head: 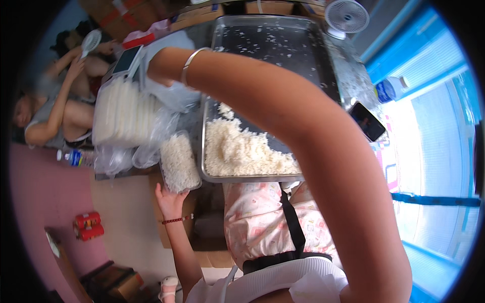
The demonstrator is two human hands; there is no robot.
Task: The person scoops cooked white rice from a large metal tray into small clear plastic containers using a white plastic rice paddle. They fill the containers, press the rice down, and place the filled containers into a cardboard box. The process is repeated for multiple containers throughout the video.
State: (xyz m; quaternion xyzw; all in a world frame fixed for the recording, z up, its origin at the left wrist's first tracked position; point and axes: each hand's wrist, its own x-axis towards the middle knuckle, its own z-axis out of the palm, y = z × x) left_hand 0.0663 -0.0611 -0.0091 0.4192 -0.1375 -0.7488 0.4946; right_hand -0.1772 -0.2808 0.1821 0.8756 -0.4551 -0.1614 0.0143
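A clear plastic container of white rice (179, 163) stands at the left of the metal tray (252, 178). My left hand (171, 202) holds its near end, one finger spread along the outside and the others partly hidden by the container. Loose white rice (242, 151) is heaped at the tray's near left. My right arm crosses over the tray, and my right hand (161, 68) is at the clear plastic bags (178, 92) beyond the container. Its fingers are mostly hidden, so whatever they grasp cannot be made out.
Packed white slabs in clear plastic (123, 113) stand left of the container, beside a device with a dark panel (128, 60). A phone (366, 121), bottle (390, 89) and white fan (345, 19) are on the right. Another person (57, 110) sits at left, holding a handheld fan (91, 41).
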